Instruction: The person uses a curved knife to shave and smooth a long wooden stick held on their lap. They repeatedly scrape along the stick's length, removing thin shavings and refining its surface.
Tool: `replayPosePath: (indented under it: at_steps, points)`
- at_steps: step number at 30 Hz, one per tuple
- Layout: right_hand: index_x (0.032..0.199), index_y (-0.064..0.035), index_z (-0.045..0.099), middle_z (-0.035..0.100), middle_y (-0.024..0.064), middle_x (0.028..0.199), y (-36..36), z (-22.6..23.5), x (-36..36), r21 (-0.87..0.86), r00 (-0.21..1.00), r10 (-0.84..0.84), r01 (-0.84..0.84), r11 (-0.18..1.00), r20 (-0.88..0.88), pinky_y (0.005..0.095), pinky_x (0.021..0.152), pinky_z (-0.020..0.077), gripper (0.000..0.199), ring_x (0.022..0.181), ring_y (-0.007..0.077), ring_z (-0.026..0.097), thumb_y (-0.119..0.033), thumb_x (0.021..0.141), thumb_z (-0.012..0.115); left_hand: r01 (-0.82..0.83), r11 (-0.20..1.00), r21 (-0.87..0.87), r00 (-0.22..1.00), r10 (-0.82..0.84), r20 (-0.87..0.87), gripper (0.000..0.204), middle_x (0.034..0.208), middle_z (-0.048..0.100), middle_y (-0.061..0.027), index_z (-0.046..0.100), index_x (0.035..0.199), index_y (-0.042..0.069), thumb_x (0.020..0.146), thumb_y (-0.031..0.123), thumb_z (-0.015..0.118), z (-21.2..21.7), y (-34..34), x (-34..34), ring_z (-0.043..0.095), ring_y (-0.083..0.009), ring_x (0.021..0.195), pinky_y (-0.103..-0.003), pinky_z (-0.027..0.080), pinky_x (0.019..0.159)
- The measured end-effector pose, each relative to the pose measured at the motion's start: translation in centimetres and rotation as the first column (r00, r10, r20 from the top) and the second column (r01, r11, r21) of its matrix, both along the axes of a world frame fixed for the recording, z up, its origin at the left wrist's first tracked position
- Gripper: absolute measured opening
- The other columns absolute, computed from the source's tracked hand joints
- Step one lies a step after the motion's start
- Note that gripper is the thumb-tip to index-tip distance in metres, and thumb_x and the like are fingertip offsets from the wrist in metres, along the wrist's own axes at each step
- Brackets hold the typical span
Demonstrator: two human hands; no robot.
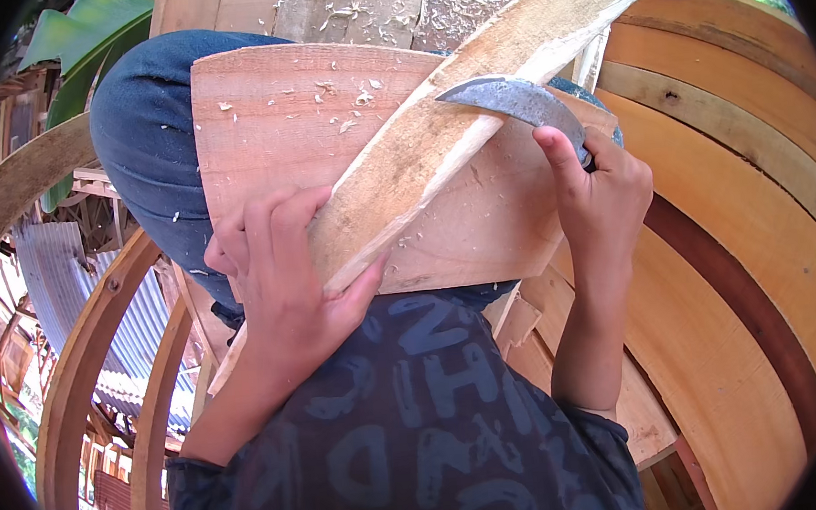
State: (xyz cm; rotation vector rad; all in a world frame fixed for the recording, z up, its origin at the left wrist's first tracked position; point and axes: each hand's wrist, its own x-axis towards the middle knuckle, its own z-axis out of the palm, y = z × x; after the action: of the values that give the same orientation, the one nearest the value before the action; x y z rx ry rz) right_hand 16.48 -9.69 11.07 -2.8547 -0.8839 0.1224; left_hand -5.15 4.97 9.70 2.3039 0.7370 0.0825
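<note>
Outdoors in bright daylight, surrounded by wide curved planks on the right and bent wooden ribs on the left, with wavy metal sheets and a big green leaf beyond. Seated, with a flat board resting across the lap of blue jeans and, over that, a long strip of wood slanting from lower left to upper right.

Gripping the strip near its lower end with the left hand, fingers curled around one side, thumb against the other. Holding a curved knife in the right hand, fingers closed around the handle, thumb up by the base of the blade; hard to tell the handle's shape, mostly hidden in the palm. Laid with its blade across the strip's pale edge, tip pointing left.

Apparently at the shaving stage, judging by that fresh-looking edge and the curled shavings on the board. Calling next, most likely, for a firm left hold, a shallow blade angle and strokes along the grain, well clear of the left fingers.

Littered with more shavings on the flat planks past the board. Possibly cramped for the right elbow by the curved planks alongside.
</note>
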Motion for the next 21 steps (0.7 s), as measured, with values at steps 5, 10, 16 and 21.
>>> replayPosePath:
  at_steps: [5,10,16,21]
  points:
    - [0.064,0.0004,0.058,0.043,0.0139,0.049,-1.1,-0.7,2.7,0.056,0.978,-0.206,0.207,0.977,-0.030,0.0365,0.048,0.0380,0.069,0.047,0.0270,0.042,-0.067,0.076,0.067,0.003,1.000,-0.008,1.000,-0.003,-0.006,0.072,0.112,0.051,-0.0079,0.051,0.120,0.010,0.057,0.021,0.085,0.1,0.3,0.2,0.043,-0.0278,0.104,-0.043,0.024,0.088]
    - [0.065,0.0012,0.059,0.040,0.0113,0.049,-0.9,-0.3,2.5,0.048,0.972,-0.231,0.233,0.971,-0.044,0.0349,0.048,0.0375,0.071,0.048,0.0248,0.037,-0.069,0.075,0.067,0.006,1.000,-0.026,1.000,-0.007,-0.016,0.071,0.111,0.051,-0.0074,0.052,0.119,0.010,0.058,0.020,0.085,0.1,0.6,0.2,0.043,-0.0279,0.105,-0.043,0.024,0.088]
    - [0.064,0.0014,0.058,0.040,0.0105,0.049,-0.7,-1.0,2.7,0.092,0.969,-0.248,0.249,0.964,-0.022,0.0345,0.048,0.0371,0.071,0.048,0.0240,0.036,-0.068,0.075,0.067,-0.007,0.999,-0.039,1.000,0.008,0.029,0.069,0.109,0.052,-0.0063,0.052,0.119,0.010,0.058,0.020,0.084,-0.2,0.5,0.5,0.043,-0.0277,0.104,-0.043,0.025,0.089]
    - [0.064,0.0015,0.059,0.041,0.0117,0.049,-0.8,-0.8,1.5,0.139,0.956,-0.241,0.265,0.954,-0.164,0.0342,0.047,0.0367,0.064,0.047,0.0248,0.037,-0.059,0.083,0.065,0.000,1.000,-0.012,1.000,0.000,0.012,0.070,0.109,0.053,-0.0059,0.052,0.118,0.010,0.057,0.022,0.084,-0.1,0.4,0.6,0.043,-0.0276,0.105,-0.043,0.025,0.089]
